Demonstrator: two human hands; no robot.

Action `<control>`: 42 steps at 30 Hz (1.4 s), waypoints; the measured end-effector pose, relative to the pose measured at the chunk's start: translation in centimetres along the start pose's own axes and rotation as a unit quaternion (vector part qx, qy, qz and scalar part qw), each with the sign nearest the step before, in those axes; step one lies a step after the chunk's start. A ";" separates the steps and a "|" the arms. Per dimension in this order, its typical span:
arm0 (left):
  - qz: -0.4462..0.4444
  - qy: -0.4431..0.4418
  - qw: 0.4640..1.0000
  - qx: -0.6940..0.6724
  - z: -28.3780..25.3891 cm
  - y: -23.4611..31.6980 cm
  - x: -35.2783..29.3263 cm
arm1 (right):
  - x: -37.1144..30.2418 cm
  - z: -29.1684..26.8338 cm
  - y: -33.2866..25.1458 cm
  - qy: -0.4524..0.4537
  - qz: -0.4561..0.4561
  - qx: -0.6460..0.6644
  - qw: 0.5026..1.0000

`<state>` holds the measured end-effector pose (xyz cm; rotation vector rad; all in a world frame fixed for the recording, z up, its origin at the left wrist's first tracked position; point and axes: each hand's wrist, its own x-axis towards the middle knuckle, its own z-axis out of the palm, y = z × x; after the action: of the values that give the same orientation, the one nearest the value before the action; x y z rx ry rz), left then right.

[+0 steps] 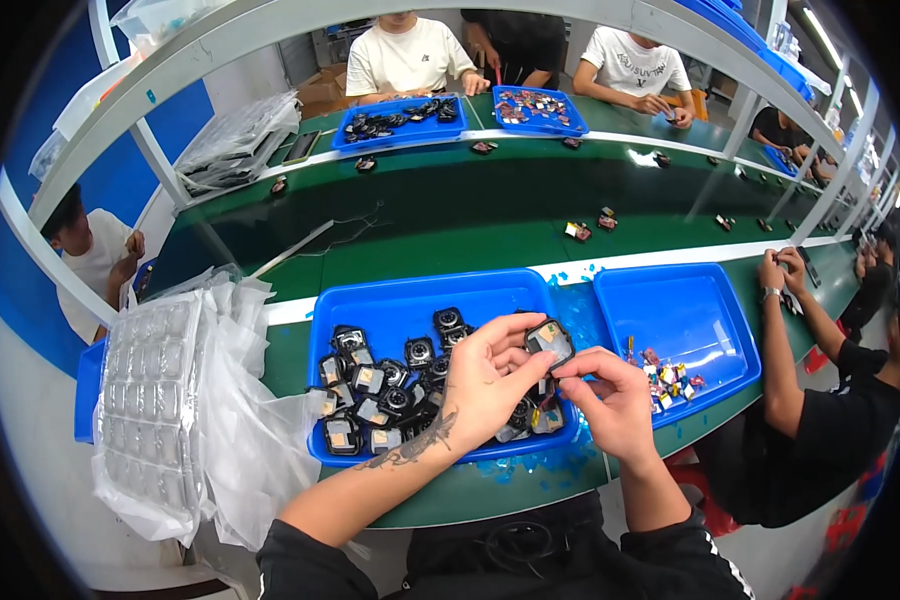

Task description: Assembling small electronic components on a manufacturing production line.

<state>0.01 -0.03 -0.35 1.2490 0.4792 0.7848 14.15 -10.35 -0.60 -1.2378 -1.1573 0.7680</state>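
Observation:
My left hand [495,375] holds a square black watch case [549,343] by its edges, its grey inner face turned up. The bent fingers and thumb of my right hand [610,400] pinch at the near right edge of that case. Both hands are above the right part of a blue tray [430,292]. In this tray lie several similar black watch cases [368,379], some with round backs up, others showing grey and tan insides. Small red and yellow parts [667,383] are heaped in a second blue tray [675,300] to the right.
A green conveyor belt [450,215] with scattered parts runs beyond the trays. Clear plastic blister trays [155,390] and bags stand at the left. Blue scraps [530,468] litter the table edge. Co-workers sit across and at both sides; more blue trays [400,122] stand opposite.

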 end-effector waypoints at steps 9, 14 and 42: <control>0.030 0.003 0.997 -0.064 -0.1 0.4 0.1 | 0.1 -0.1 -1.7 0.009 -0.046 -0.075 0.996; 0.010 -0.056 0.997 -0.057 -0.3 -0.4 0.4 | 1.1 0.1 -3.5 0.062 -0.091 -0.187 0.976; 0.036 -0.053 0.998 -0.006 -0.4 -0.8 -0.4 | 2.5 0.1 -3.0 0.059 -0.077 -0.197 0.976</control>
<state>-0.36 -0.15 -1.22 1.2955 0.3444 0.7766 14.39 -8.62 2.92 -1.4764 -1.3295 0.3507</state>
